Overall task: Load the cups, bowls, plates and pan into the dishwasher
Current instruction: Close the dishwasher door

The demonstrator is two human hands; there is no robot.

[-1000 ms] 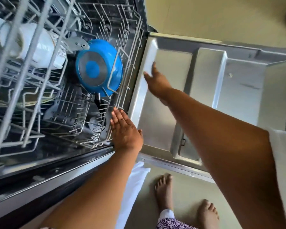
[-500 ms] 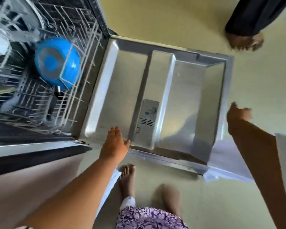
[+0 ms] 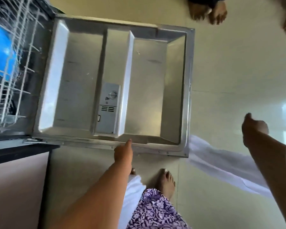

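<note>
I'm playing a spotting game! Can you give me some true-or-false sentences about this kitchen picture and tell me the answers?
1. The shiny steel dishwasher door lies open. True.
2. A round blue pan sits in the white wire rack. True.
3. The right hand holds a cup. False: it holds nothing.
4. The left hand grips the blue pan. False: it is at the door's near edge.
</note>
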